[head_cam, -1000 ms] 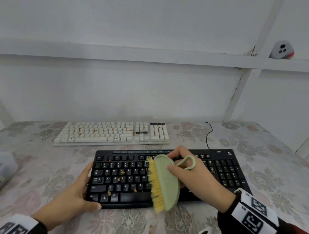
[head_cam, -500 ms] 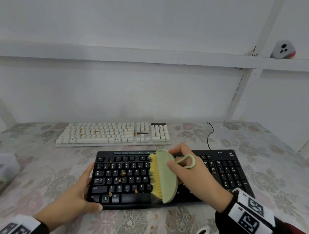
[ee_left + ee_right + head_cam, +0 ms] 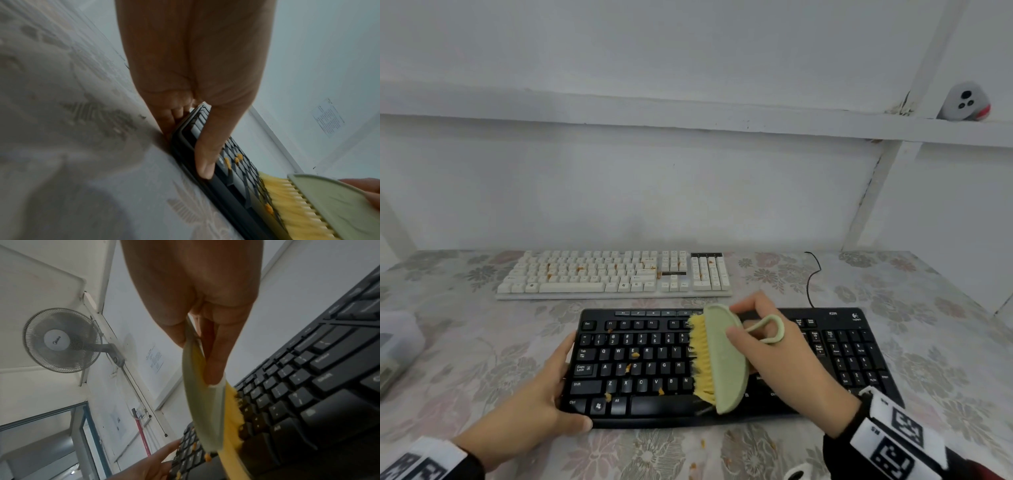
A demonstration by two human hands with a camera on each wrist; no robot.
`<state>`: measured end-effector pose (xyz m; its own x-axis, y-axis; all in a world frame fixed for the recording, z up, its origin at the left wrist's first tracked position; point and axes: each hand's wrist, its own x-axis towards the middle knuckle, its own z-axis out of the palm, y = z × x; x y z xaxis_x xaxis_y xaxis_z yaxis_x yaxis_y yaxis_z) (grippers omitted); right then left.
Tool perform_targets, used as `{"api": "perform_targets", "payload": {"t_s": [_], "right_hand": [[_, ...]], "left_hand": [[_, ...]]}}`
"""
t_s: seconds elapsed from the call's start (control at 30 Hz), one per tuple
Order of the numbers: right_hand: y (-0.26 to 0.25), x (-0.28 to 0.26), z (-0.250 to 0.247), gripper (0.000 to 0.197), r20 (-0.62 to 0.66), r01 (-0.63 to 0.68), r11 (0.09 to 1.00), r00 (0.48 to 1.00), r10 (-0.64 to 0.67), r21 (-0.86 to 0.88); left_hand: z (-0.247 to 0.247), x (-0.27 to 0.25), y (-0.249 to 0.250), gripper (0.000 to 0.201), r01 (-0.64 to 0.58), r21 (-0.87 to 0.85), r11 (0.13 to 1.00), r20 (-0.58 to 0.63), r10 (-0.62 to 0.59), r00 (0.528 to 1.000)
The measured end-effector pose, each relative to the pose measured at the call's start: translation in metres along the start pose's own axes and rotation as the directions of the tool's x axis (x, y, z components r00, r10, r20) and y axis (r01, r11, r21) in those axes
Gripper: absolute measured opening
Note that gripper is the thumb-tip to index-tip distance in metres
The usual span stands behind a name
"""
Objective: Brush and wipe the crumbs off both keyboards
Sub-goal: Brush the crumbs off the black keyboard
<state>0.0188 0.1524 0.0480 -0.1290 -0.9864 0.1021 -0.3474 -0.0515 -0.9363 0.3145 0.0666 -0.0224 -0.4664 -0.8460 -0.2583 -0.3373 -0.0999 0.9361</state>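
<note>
floral tablecloth [image 3: 945,349], bristly brush [image 3: 726,359]

I see a floral tablecloth [image 3: 945,342] over the whole tabletop. At far left edge, part of a translucent plastic box [image 3: 397,342], contents too blurry to tell. White wall behind w/ a horizontal ledge [image 3: 654,116] running across; small grey-white device w/ dark dots & a red edge [image 3: 966,101] sits on it, top right. Right wrist view: wall-mounted white fan [image 3: 61,339] on a grey bracket, printed paper sheet [image 3: 155,358] on wall beside it, red-handled stick [image 3: 142,434] hanging lower down, window frame [image 3: 82,426] at bottom left.
</note>
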Motion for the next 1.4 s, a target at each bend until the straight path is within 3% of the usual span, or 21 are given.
{"api": "perform_targets", "payload": {"t_s": [0.2, 0.47, 0.8, 1.0, 1.07, 1.3, 1.4], "right_hand": [[-0.007, -0.008, -0.003, 0.007, 0.168, -0.050, 0.997, 0.984, 0.059, -0.061], [-0.016, 0.014, 0.000, 0.012, -0.116, 0.082, 0.996, 0.990, -0.077, 0.043], [-0.011, -0.003, 0.012, 0.007, 0.165, -0.078, 0.997, 0.983, 0.078, -0.009], [-0.010, 0.009, 0.007, 0.008, -0.057, 0.002, 0.996, 0.998, 0.003, 0.087], [-0.007, 0.008, 0.011, 0.010, -0.053, 0.007, 0.998, 0.999, -0.004, 0.059], [-0.008, 0.000, 0.013, 0.006, 0.150, -0.073, 0.997, 0.986, 0.068, 0.029], [-0.011, 0.003, 0.010, 0.005, 0.029, -0.034, 0.996, 0.999, 0.031, 0.077]], "left_hand": [[-0.001, 0.002, -0.002, 0.111, -0.011, -0.009, 1.000, 0.012, 0.011, 1.000], [0.000, 0.000, -0.001, 0.111, -0.017, 0.011, 1.000, 0.015, 0.017, 1.000], [0.001, 0.001, 0.000, 0.113, -0.012, -0.038, 0.999, 0.004, 0.012, 1.000], [-0.001, 0.001, 0.001, 0.118, -0.017, -0.040, 0.999, 0.030, 0.019, 0.999], [-0.001, 0.001, 0.002, 0.119, -0.022, -0.036, 0.999, 0.042, 0.023, 0.999], [0.000, 0.001, 0.001, 0.116, -0.022, -0.060, 0.998, 0.045, 0.025, 0.999], [-0.001, 0.000, 0.002, 0.115, -0.030, -0.043, 0.999, 0.048, 0.032, 0.998]]}}
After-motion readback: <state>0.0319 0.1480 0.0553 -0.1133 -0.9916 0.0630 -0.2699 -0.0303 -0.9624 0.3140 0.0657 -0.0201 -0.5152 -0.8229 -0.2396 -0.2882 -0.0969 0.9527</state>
